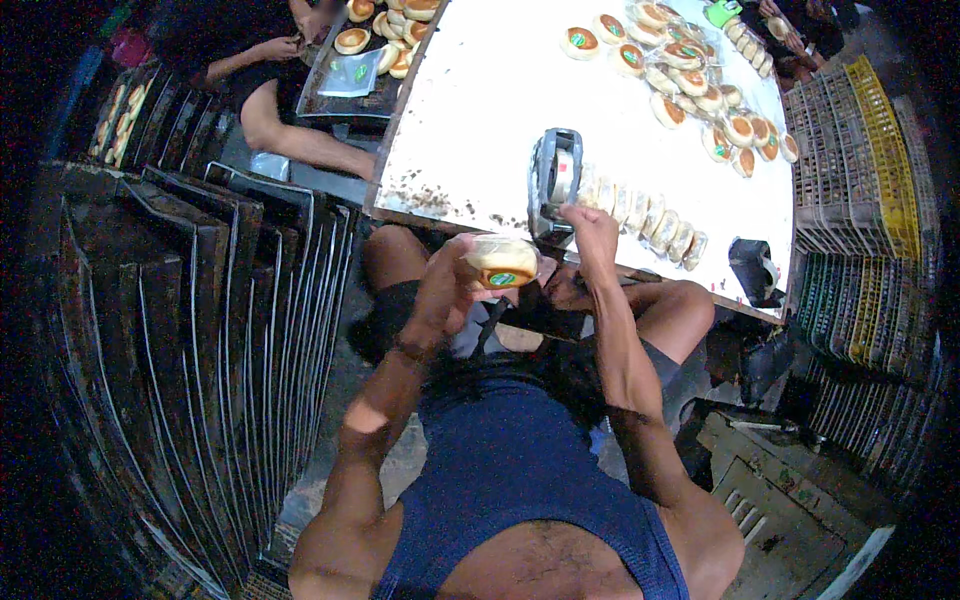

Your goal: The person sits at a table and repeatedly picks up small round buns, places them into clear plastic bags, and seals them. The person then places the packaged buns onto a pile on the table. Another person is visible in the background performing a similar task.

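My left hand [444,279] holds a round bun [504,262] in a clear plastic wrapper, above my lap by the table edge. The bun has a browned face turned toward me and a green label. My right hand [598,234] is at the near end of a dark tape dispenser [538,184], its thumb and forefinger pinched on the tape at the cutter; the strip itself is too fine to make out. A roll of clear tape [561,176] sits in the dispenser. Just right of it, a row of wrapped buns [639,211] stands on edge along the white table [465,135].
Wrapped buns [686,79] lie heaped at the table's far right. A second tape dispenser [752,270] stands at the near right corner. Dark metal trays [225,300] are stacked upright at left, plastic crates [855,165] at right. A co-worker's hand [277,49] is beside a bun tray [349,105].
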A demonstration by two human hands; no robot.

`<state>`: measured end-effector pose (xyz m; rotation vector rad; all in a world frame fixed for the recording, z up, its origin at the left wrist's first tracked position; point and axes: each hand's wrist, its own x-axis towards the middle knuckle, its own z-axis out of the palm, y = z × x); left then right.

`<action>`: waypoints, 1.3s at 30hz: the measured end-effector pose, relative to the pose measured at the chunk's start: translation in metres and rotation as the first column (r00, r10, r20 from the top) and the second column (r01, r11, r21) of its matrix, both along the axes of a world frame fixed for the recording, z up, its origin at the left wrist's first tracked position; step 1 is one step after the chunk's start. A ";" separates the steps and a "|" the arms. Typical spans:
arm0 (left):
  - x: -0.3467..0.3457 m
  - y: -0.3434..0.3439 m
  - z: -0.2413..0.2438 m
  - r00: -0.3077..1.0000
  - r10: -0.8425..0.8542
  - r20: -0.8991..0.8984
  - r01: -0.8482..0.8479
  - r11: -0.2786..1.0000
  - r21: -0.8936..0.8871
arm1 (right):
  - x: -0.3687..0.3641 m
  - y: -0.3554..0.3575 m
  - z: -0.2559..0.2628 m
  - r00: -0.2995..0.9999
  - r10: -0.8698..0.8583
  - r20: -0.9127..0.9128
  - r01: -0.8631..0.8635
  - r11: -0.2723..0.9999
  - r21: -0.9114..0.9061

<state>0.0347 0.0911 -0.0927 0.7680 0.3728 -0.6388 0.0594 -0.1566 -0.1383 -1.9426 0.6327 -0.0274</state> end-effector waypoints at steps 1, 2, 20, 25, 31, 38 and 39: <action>-0.002 0.001 0.004 1.000 -0.001 0.012 0.001 1.000 0.004 | -0.009 -0.001 0.007 0.999 0.043 0.028 -0.043 0.999 -0.010; -0.004 0.000 0.010 1.000 0.000 0.011 -0.001 1.000 0.018 | -0.022 0.005 0.013 1.000 -0.024 0.018 0.023 1.000 0.008; -0.001 -0.032 0.088 0.934 -0.155 0.322 0.038 0.939 0.341 | -0.050 -0.008 -0.035 0.995 0.096 0.014 -0.090 0.967 -0.240; -0.001 -0.048 0.116 0.826 -0.220 0.519 0.008 0.925 0.380 | -0.061 -0.029 -0.039 0.923 0.310 -0.227 -0.343 0.931 -0.122; 0.011 -0.058 0.099 0.694 -0.274 0.665 -0.079 0.890 0.449 | -0.124 -0.025 0.117 0.894 0.299 0.333 -0.424 0.329 0.844; -0.011 -0.088 0.126 0.654 -0.328 0.682 -0.025 0.891 0.453 | -0.129 -0.023 0.202 0.724 0.465 0.509 -0.661 0.257 0.705; -0.012 -0.088 0.123 0.662 -0.351 0.663 -0.005 0.882 0.472 | -0.128 -0.027 0.203 0.733 0.484 0.478 -0.650 0.291 0.702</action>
